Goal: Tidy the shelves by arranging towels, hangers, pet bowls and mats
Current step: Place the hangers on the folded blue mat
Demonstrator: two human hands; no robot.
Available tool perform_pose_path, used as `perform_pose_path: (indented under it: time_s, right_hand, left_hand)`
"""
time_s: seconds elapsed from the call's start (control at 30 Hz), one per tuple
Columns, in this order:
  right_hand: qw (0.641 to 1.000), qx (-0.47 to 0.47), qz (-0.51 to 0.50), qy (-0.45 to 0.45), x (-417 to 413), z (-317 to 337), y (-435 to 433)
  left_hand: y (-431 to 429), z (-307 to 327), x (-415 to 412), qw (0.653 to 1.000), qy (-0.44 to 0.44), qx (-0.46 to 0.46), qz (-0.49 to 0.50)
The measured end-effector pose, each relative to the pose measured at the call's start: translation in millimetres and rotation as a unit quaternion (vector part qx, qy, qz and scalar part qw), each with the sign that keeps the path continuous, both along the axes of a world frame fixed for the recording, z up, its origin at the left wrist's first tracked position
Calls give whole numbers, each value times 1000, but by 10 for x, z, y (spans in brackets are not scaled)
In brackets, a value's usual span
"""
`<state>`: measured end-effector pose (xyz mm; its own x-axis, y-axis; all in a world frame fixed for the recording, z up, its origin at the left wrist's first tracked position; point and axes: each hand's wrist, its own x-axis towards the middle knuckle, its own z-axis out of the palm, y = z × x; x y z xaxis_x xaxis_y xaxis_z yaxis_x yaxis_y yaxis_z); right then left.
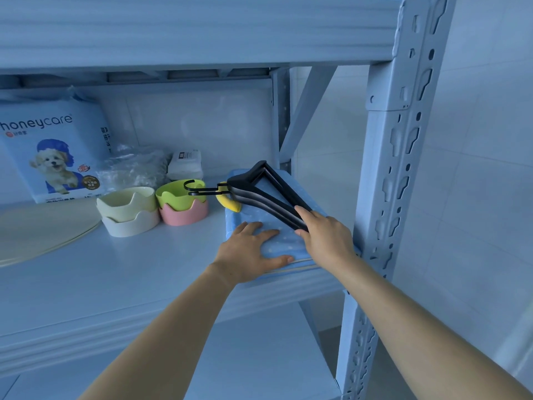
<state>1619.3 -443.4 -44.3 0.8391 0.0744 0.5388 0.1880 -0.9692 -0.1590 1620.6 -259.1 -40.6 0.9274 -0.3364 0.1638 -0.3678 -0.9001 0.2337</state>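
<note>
right hand (323, 235) is pinching a bunch of black hangers (268, 192) over the folded blue towels (277, 241) at the shelf's (115, 269) right front corner. left hand (251, 249) lies spread flat on the towels. stacked pet bowls (129, 212) sit mid-shelf.

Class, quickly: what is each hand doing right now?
Left hand: open, flat on the blue towel.
Right hand: closed on the black hangers.
</note>
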Motion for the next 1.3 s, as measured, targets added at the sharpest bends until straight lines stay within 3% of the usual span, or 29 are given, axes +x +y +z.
perform_pose_path:
  time_s: [0.33,1.3]
  right_hand:
    - [999,40,-2,-6,293,-10,34]
    - [1000,17,-17,-11,743,18,273]
  left_hand:
    - [43,12,230,1000,-6,11,13]
    - [193,-18,563,999,-18,17,46]
